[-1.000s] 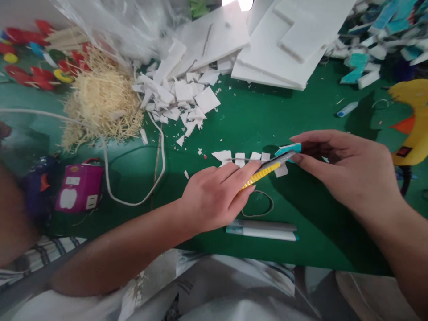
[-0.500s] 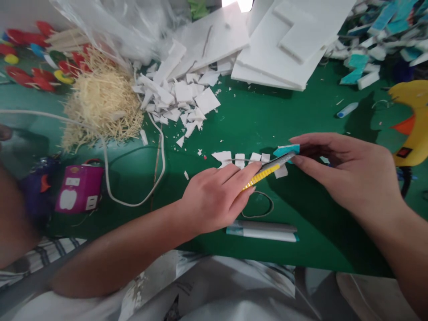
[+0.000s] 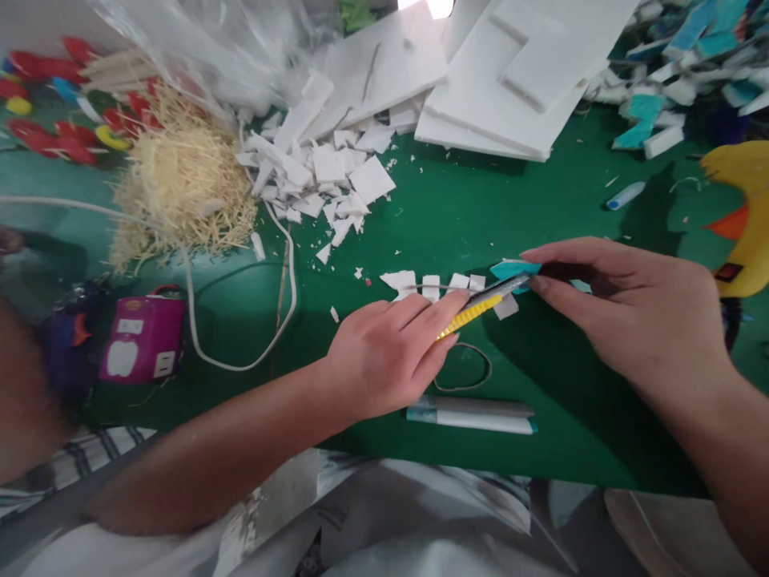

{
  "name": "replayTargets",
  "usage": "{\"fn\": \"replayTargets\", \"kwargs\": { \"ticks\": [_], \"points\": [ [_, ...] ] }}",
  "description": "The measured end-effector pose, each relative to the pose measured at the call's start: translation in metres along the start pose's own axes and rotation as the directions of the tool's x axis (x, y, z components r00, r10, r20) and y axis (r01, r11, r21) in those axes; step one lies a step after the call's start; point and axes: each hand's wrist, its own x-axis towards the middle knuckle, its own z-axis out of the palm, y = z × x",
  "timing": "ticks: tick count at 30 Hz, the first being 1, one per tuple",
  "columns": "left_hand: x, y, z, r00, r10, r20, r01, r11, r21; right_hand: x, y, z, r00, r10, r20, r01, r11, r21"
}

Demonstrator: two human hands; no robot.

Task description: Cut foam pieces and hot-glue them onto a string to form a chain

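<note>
Green table (image 3: 541,208): it's running under pretty much everything here.
White foam sheets (image 3: 493,120): a few are lying in a loose stack at the far side, overlapping at odd angles.
Straw pile (image 3: 180,176): sitting off to the left, with a white cord (image 3: 293,272) looping past it.
Foam scraps (image 3: 330,164): lying in a heap between the straw and the sheets, crumbs and all.
Right hand (image 3: 642,312): pinching a teal-faced foam piece (image 3: 508,270) between thumb and fingers.
Left hand (image 3: 390,353): gripping a yellow utility knife (image 3: 472,315), fingers curling around the handle.
Magenta box (image 3: 144,336): sitting over on the left, well apart from both hands.
Knife blade: pointing toward the right hand and overlapping the teal piece; can't really tell if it's biting in.
Grey loop (image 3: 490,369): lying just on the near side of the knife.
Teal piece: sitting in the right hand's pinch, next to the blade tip.
Little white offcuts (image 3: 431,288): lying in a rough row just beyond the left hand, a few tucking in behind the knife.
</note>
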Motion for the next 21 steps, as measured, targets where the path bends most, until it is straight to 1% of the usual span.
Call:
{"fn": "replayTargets", "kwargs": {
  "ticks": [3,7,9,12,18,21],
  "points": [
    [-0.0001,0.0005,0.0000,1.000,-0.004,0.002,0.004,1.000,0.017,-0.0009,-0.0002,-0.0006,0.999,-0.050,-0.009,0.050,0.999,-0.020],
    [-0.0012,0.0006,-0.0006,1.000,-0.006,0.005,0.006,0.999,0.034,-0.0029,0.0017,-0.0004,0.981,-0.194,-0.029,0.189,0.976,-0.111],
    [-0.0015,0.0005,-0.0006,1.000,-0.006,0.007,0.006,0.999,0.042,-0.0036,0.0038,0.0003,0.971,-0.238,-0.028,0.230,0.959,-0.164],
    [-0.0011,0.0007,-0.0002,1.000,-0.005,0.007,0.005,0.999,0.053,-0.0036,0.0067,0.0011,0.971,-0.238,-0.018,0.230,0.954,-0.191],
    [-0.0006,0.0005,-0.0006,1.000,-0.012,0.002,0.012,0.999,0.049,-0.0025,0.0055,0.0013,0.974,-0.225,-0.031,0.218,0.965,-0.149],
    [-0.0012,0.0008,-0.0009,1.000,-0.016,0.006,0.015,0.999,0.040,-0.0036,0.0048,0.0005,0.975,-0.219,-0.042,0.209,0.964,-0.167]
  ]
}}
